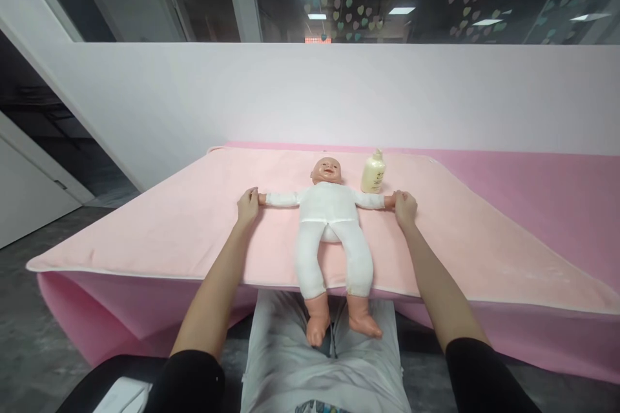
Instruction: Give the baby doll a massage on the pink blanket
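Observation:
A baby doll (pixel 329 203) in a white cloth body lies on its back on the light pink blanket (pixel 194 219), head toward the wall. Both its arms are stretched straight out to the sides. My left hand (pixel 248 205) is closed around the doll's hand on the left. On the opposite side, my right hand (pixel 405 208) grips the doll's other hand. The doll's bare feet hang past the table's front edge above my lap. Just beyond the doll's arm on the right stands a pale yellow bottle (pixel 373 172), upright and apart from my fingers.
A darker pink cover (pixel 533 193) shows under the blanket and drapes over the table's front. Behind the table rises a white partition wall (pixel 339 90) with dark glass above. A white object (pixel 123 395) lies at the lower left beside me.

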Available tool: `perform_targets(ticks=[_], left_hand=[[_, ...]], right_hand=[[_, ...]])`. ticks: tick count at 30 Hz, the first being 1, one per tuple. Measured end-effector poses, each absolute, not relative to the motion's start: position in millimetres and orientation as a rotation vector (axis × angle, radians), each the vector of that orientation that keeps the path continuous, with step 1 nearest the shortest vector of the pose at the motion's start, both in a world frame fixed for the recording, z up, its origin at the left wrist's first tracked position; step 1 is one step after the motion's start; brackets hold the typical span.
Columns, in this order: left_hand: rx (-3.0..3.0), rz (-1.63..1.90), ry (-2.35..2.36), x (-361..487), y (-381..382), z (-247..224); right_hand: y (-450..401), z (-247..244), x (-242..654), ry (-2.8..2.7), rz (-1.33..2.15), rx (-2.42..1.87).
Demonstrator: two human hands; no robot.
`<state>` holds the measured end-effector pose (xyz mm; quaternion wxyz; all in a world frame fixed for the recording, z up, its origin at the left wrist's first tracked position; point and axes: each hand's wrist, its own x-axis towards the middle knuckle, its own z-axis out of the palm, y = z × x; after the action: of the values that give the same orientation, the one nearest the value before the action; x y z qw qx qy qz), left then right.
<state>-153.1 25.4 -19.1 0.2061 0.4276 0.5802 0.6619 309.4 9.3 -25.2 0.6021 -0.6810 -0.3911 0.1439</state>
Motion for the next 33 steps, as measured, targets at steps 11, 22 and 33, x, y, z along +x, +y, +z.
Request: perform_targets(ticks=[11,22,33], left_hand=[[0.806,1.792,1.371,-139,18,-6],[0.679,1.861,1.374,-138,22,-6],[0.766,1.820,1.430,-136,21,-8]], right_hand=[[11,-25,307,-0.882,0.330,-1.564],[20,-33,309,-0.766,0.326,-1.524],[17,-32,309,-0.786,0.301,-1.541]])
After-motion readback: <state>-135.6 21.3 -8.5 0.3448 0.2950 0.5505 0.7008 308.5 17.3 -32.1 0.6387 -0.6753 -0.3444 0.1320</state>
